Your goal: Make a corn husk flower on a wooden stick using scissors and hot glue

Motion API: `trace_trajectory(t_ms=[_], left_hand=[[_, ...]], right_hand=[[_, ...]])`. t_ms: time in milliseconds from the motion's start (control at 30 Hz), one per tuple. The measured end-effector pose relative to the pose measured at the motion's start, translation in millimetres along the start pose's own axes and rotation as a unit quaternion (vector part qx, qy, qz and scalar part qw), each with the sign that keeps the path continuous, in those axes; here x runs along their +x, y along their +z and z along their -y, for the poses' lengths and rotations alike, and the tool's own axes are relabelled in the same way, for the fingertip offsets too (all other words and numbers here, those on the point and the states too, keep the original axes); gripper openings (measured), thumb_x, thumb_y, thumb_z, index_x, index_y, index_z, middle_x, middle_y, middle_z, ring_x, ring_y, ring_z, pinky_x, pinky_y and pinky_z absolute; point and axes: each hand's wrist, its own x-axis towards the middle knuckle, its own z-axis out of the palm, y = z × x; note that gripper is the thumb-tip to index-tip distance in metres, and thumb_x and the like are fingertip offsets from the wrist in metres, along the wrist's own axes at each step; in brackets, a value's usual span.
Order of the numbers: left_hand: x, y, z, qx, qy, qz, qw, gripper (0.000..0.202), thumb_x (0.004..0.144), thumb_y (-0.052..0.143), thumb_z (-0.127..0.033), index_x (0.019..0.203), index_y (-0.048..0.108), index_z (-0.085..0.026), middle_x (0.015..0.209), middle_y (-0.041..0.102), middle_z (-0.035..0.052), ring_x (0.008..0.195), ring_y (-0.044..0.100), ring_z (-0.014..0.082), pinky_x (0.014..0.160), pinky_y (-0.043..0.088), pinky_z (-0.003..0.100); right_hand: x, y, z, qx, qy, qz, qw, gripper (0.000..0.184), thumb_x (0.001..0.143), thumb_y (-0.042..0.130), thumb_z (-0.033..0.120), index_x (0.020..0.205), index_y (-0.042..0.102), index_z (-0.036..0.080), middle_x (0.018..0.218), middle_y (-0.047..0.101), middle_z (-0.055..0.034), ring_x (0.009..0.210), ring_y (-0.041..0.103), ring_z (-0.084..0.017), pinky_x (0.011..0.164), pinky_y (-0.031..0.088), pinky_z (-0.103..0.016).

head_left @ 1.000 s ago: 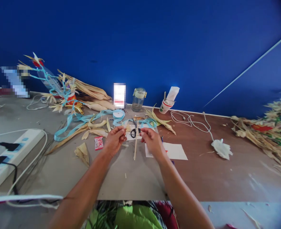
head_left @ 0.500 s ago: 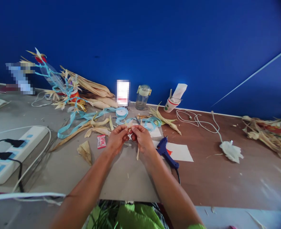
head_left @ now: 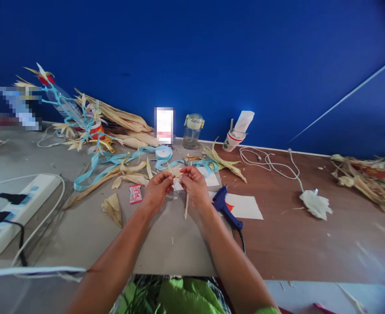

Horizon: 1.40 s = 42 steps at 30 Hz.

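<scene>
Feed shows both hands up mid-bench, fingertips nearly meeting. I have the left hand (head_left: 159,188) pinched, thumb against index, on a small pale husk piece (head_left: 172,171); the piece sits at the fingertips, above the bench (head_left: 277,248), partly hidden, outline too small to read. Right hand (head_left: 195,186) is just beside it, fingers curled, thumb near index; I can't tell if it also grips the piece. Thin wooden stick (head_left: 186,207) lies below the right hand, top end hidden from me. Right of that hand, near the forearm, I see a blue glue gun (head_left: 228,208) on its side, nozzle pointing away from the person, with a white card (head_left: 249,207) and a red scrap (head_left: 230,207) next to it. Left of the left hand: pink packet (head_left: 135,194), then a folded dry husk (head_left: 112,209). Beyond the hands I get a light-blue ribbon spool (head_left: 163,152), loose ribbon running left, a lidded jar (head_left: 191,133) and a paper cup (head_left: 233,142) with white paper in it. Far left, power strip (head_left: 35,205), two black plugs in. Right side, white cable and crumpled tissue (head_left: 316,204).
</scene>
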Motion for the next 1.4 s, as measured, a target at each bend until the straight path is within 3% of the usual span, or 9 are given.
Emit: trace_trajectory(t_ms=[267,600,733,933,1167,1400], left_hand=[[0.6,-2.0,-1.0,-0.006,0.018,-0.002,1.0,0.019,0.062,0.072,-0.025,0.068,0.057,-0.015,0.055,0.049,-0.0053,0.045,0.039,0.0039,0.047,0.032,0.019],[-1.0,-0.7,-3.4,-0.011,0.012,-0.006,1.0,0.018,0.062,0.073,-0.024,0.067,0.058,-0.015,0.054,0.049,-0.0053,0.044,0.038,0.0034,0.047,0.031,0.019],[-1.3,-0.6,-3.4,-0.017,0.01,-0.003,1.0,0.018,0.062,0.073,-0.023,0.067,0.057,-0.015,0.054,0.049,-0.006,0.042,0.035,0.0023,0.047,0.032,0.018],[1.8,-3.2,1.5,-0.014,0.05,-0.008,0.999,0.016,0.064,0.072,-0.024,0.073,0.061,-0.016,0.058,0.052,-0.0053,0.047,0.044,0.0045,0.051,0.036,0.02],[3.0,-6.8,9.7,0.1,0.08,-0.009,0.992,0.015,0.07,0.067,-0.028,0.079,0.064,-0.016,0.053,0.055,-0.0039,0.05,0.051,0.0092,0.054,0.039,0.022],[6.0,-7.9,13.3,0.082,0.109,-0.03,0.99,0.013,0.069,0.068,-0.025,0.078,0.066,-0.016,0.059,0.056,-0.0033,0.052,0.049,0.0078,0.054,0.039,0.021]], right_hand=[[-0.3,-1.1,1.7,-0.027,-0.007,0.027,0.999,0.014,0.065,0.062,0.025,0.077,0.061,0.017,0.054,0.059,0.0044,0.049,0.053,-0.01,0.055,0.045,-0.024],[-0.1,-2.8,0.4,-0.065,-0.034,0.022,0.997,0.011,0.069,0.059,0.027,0.075,0.059,0.018,0.05,0.056,0.0052,0.048,0.051,-0.01,0.053,0.043,-0.023],[0.3,-3.1,-0.4,-0.072,-0.015,0.022,0.997,0.01,0.066,0.06,0.024,0.073,0.058,0.017,0.048,0.055,0.0062,0.044,0.05,-0.009,0.049,0.041,-0.022],[1.9,-1.8,-7.8,-0.096,0.021,0.022,0.995,0.009,0.063,0.059,0.023,0.07,0.058,0.017,0.042,0.053,0.0072,0.04,0.048,-0.009,0.045,0.039,-0.021],[2.6,-1.8,-12.4,-0.123,0.025,0.004,0.992,0.006,0.063,0.056,0.021,0.068,0.059,0.018,0.041,0.053,0.007,0.038,0.047,-0.01,0.043,0.038,-0.021],[-0.7,3.6,-10.6,-0.058,0.046,0.014,0.997,0.01,0.064,0.06,0.023,0.072,0.057,0.018,0.045,0.055,0.006,0.041,0.05,-0.01,0.044,0.039,-0.021]])
